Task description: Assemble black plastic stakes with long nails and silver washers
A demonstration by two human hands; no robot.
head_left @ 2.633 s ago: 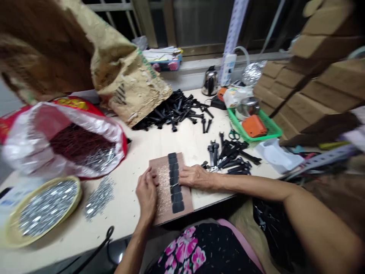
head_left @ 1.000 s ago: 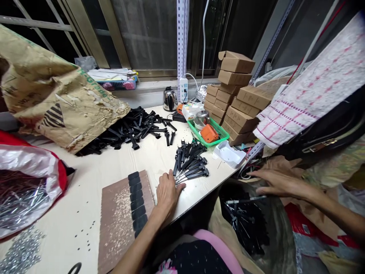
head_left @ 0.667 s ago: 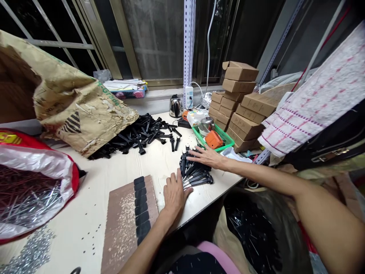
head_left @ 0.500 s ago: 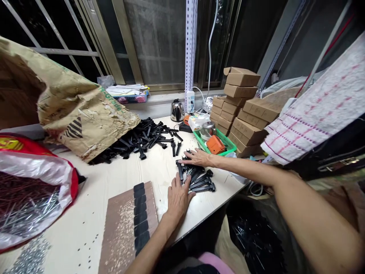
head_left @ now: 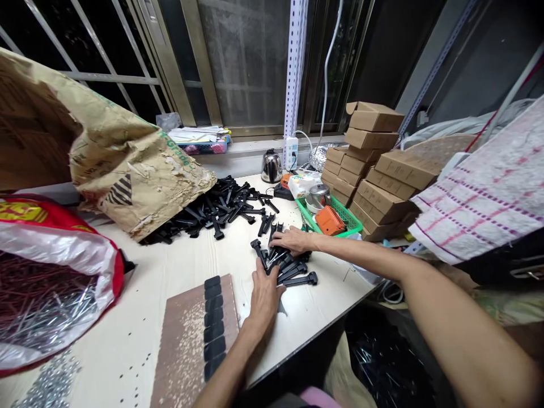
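A loose bunch of black plastic parts, each long with a wider head, lies on the table between my hands. Thin silvery metal pins show among them. My left hand rests at the near left side of the bunch, thumb apart from the fingers and fingertips touching the parts. Over the far side, my right hand has its fingers bent and drawn together on the parts; the undersides of both hands are hidden. Left of my left hand is a brown board bearing a column of black rounded pieces.
A large heap of similar black parts spills from a torn paper sack. At left stands a red-and-white bag of metal pins, near small shiny pieces. A green basket, cardboard boxes and a kettle stand behind.
My right hand's spread fingers have bent and drawn in over the black parts. The parts lie closer together, and one at the left has tilted. The whole view has shifted slightly.
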